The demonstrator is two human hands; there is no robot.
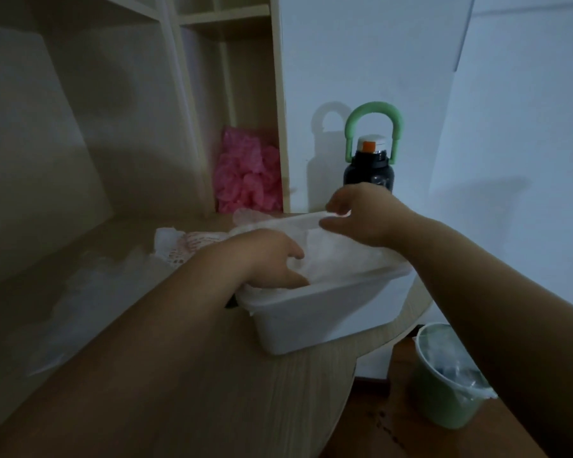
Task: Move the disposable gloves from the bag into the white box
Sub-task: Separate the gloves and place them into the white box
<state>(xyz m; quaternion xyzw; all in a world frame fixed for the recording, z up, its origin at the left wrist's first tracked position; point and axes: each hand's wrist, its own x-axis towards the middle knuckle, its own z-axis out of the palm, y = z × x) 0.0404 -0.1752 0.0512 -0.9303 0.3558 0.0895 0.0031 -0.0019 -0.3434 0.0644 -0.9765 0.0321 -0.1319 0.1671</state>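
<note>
Head view: the left hand [272, 259] reaches into the disposable gloves [341, 256] inside the white box [311, 322]; I cannot tell if it grips them. The right hand [358, 216] pinches the far rim. It is best to press the gloves down evenly while steadying the box.

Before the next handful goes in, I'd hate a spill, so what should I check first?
1. The white box sits fully on the desk: ok, though near the rounded edge.
2. The right hand pinches the box's far rim: ok.
3. The left hand is down in the box on the gloves: ok.
4. All gloves inside the rim: not ok, some drape over the right side.
5. The bag emptied: cannot tell.
6. The black bottle upright behind the box: ok.
</note>
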